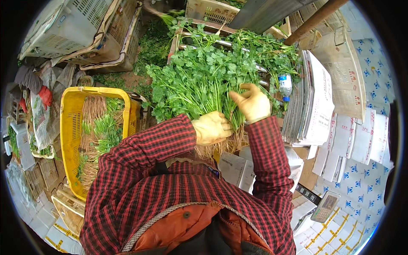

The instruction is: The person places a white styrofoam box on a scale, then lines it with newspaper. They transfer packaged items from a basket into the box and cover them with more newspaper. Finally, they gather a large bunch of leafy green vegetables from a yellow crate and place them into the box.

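Leafy green herbs with long pale roots, coriander or a similar plant, lie in a wide heap before me. My left hand, in a pale yellow glove, is closed over stems near the roots, at the heap's near edge. My right hand, gloved alike, is just right of it, thumb and fingers apart above the stems; whether it touches a stem is not clear. The roots hang below both hands. Metal bars show beneath the leaves. A plastic bottle with a blue cap lies right of the right hand.
A yellow plastic crate holding rooted bunches stands at the left. Stacked pale crates are at the upper left. A stack of folded papers lies at the right, near another pale crate. A digital scale display is at the lower right.
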Action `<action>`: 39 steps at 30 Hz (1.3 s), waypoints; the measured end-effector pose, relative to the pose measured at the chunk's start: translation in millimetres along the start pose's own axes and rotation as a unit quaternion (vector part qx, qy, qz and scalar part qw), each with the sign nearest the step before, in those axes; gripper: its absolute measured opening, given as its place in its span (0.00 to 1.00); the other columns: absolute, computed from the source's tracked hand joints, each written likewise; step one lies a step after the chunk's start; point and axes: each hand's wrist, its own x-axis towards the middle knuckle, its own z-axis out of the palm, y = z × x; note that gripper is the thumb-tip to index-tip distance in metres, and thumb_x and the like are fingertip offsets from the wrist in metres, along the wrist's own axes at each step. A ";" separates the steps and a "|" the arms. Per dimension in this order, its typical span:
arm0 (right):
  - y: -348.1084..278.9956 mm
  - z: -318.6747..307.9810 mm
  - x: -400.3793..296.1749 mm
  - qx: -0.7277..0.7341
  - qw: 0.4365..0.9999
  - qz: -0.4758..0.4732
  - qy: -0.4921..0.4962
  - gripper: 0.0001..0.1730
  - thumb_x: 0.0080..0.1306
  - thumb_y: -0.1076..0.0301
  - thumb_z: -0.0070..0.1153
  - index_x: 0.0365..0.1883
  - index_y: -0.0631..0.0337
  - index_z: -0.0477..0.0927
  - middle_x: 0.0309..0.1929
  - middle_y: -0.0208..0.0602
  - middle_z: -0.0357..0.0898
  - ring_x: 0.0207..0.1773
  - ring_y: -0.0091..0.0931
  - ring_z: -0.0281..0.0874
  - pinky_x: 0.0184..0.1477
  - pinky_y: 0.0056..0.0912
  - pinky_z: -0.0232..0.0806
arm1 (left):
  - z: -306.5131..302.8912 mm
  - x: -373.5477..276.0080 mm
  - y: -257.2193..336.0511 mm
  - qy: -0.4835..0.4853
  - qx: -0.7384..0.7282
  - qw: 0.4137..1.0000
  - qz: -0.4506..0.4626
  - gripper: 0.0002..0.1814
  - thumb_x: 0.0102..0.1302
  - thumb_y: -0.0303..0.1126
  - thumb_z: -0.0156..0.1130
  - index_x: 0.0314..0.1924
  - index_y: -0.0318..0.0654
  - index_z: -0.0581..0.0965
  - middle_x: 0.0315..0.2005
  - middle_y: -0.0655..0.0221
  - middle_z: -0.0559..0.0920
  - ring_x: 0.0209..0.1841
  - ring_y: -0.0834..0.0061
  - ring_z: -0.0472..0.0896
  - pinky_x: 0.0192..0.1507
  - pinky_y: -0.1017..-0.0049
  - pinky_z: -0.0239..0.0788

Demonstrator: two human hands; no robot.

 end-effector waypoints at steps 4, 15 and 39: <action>23.2 36.5 -9.9 -0.072 0.996 -0.019 0.049 0.35 0.53 0.54 0.65 0.58 0.57 0.72 0.42 0.42 0.82 0.44 0.36 0.81 0.48 0.36 0.72 | -71.1 -23.2 21.0 0.121 -0.048 0.991 -0.029 0.17 0.56 0.30 0.63 0.47 0.38 0.79 0.44 0.63 0.83 0.46 0.69 0.82 0.50 0.69 0.72; 37.4 65.5 -29.9 0.101 0.993 -0.034 -0.056 0.21 0.56 0.64 0.59 0.49 0.57 0.78 0.27 0.38 0.80 0.31 0.33 0.79 0.37 0.34 0.72 | -54.9 -106.6 51.9 0.173 -0.214 0.750 -0.602 0.42 0.62 0.47 0.63 0.68 0.31 0.58 0.47 0.53 0.79 0.40 0.74 0.81 0.41 0.75 0.75; 88.8 54.9 -76.8 0.150 0.984 0.002 0.096 0.32 0.53 0.57 0.69 0.53 0.62 0.74 0.37 0.42 0.82 0.37 0.31 0.81 0.40 0.31 0.73 | -92.2 -74.1 36.0 0.387 -0.042 0.865 -0.316 0.17 0.65 0.20 0.56 0.54 0.29 0.74 0.44 0.57 0.82 0.43 0.71 0.82 0.45 0.74 0.74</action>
